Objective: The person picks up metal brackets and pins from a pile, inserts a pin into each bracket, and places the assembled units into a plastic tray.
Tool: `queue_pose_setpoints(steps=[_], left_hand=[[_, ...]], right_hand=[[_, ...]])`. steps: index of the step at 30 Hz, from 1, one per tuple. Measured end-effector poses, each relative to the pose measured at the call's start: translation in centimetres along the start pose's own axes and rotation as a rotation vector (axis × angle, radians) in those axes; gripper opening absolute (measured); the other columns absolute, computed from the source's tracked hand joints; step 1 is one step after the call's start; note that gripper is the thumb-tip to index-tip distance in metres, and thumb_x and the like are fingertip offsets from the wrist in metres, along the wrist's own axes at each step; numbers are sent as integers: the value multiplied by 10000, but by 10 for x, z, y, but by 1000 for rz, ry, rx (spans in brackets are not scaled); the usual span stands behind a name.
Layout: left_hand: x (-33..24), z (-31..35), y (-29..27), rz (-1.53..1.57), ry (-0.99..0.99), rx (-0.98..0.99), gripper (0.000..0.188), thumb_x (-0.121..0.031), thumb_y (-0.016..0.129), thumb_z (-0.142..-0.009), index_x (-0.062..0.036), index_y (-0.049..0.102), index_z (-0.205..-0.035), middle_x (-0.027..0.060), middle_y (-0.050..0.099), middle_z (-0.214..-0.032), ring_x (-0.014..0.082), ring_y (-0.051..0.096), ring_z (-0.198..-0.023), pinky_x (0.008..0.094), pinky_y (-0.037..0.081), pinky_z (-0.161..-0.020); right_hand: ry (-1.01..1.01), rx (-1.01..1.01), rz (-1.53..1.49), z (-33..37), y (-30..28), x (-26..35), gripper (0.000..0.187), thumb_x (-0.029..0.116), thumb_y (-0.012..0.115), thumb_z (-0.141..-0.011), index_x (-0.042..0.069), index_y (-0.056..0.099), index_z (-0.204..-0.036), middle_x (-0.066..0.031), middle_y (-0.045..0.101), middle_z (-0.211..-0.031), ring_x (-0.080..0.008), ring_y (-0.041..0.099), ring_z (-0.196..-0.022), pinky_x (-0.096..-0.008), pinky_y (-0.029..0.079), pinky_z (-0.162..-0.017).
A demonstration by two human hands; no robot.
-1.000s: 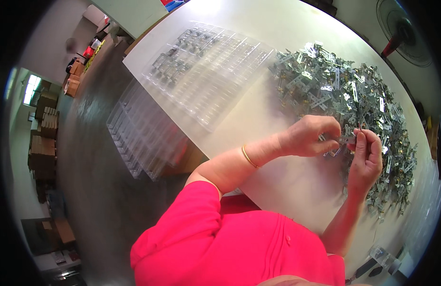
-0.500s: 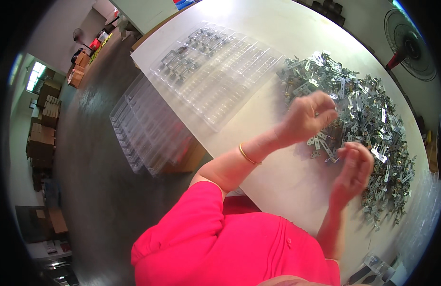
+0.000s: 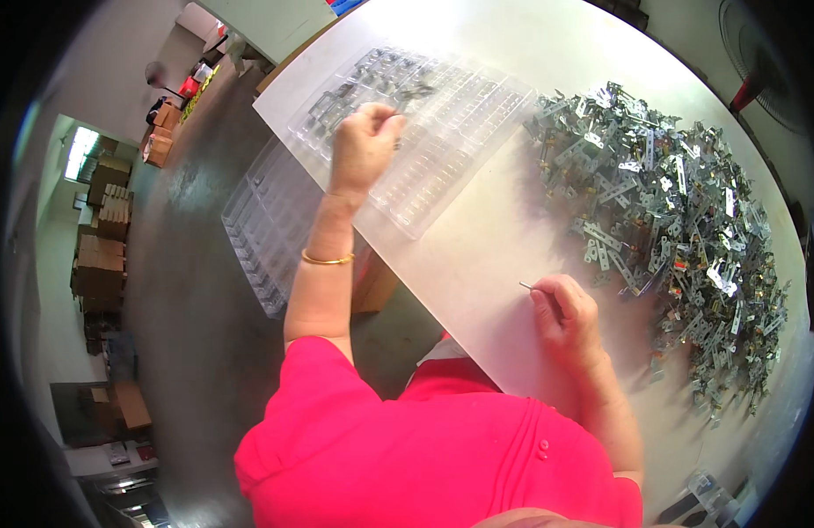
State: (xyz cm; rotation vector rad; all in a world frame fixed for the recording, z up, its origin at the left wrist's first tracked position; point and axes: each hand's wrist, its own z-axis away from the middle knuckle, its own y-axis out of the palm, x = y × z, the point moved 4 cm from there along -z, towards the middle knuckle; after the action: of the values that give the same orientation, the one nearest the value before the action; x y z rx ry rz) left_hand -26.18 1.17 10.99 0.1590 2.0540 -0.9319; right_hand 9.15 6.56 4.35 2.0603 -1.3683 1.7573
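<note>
My left hand (image 3: 365,150) is over the clear plastic tray (image 3: 420,189), fingers pinched. At its fingertips is a dark, motion-blurred small metal bracket (image 3: 416,93). Several metal brackets lie in the tray's far and left compartments; the nearer compartments look unfilled. Above the near part of the white table, my right hand (image 3: 567,321) is closed on a thin metal piece (image 3: 526,285), whose narrow end sticks out to the left. The rest of that piece is hidden by the fingers. To the right of both hands spreads a large pile of metal brackets (image 3: 671,229).
More clear trays (image 3: 262,229) are stacked lower down, left of the white table (image 3: 477,255), beside a cardboard box (image 3: 376,283). A fan (image 3: 754,84) stands beyond the far right edge. Clear plastic (image 3: 781,440) lies at the right. Cartons (image 3: 99,264) line the left wall.
My left hand has swung left from the pile to above the tray. My right hand has drawn back from the pile toward me, with a thin metal piece now showing in its fingers.
</note>
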Motion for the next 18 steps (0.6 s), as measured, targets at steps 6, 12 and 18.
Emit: queue_pose_setpoints(steps=[6, 12, 18], left_hand=[[60, -17, -36, -320, -78, -21, 193, -175, 743, -896, 11, 728, -947, 66, 728, -739, 101, 665, -649, 272, 522, -598], [80, -26, -30, -510, -96, 63, 202, -220, 741, -859, -24, 740, -908, 89, 721, -709, 163, 686, -639, 327, 536, -633], [93, -31, -26, -625, -42, 110, 206, -228, 761, -793, -32, 757, -856, 185, 728, -883, 332, 710, -872, 425, 558, -815]], right_hand=[[-6, 4, -20, -2, 0, -2, 113, -17, 710, -855, 22, 636, -931, -125, 642, -850, -308, 637, -750, -365, 517, -664], [-21, 5, -5, -3, 1, -1, 111, -17, 709, -857, 22, 636, -931, -125, 644, -857, -305, 640, -760, -363, 519, -669], [-15, 12, -2, -4, -1, 1, 110, -11, 707, -858, 22, 634, -933, -125, 644, -858, -305, 639, -759, -363, 517, -667]])
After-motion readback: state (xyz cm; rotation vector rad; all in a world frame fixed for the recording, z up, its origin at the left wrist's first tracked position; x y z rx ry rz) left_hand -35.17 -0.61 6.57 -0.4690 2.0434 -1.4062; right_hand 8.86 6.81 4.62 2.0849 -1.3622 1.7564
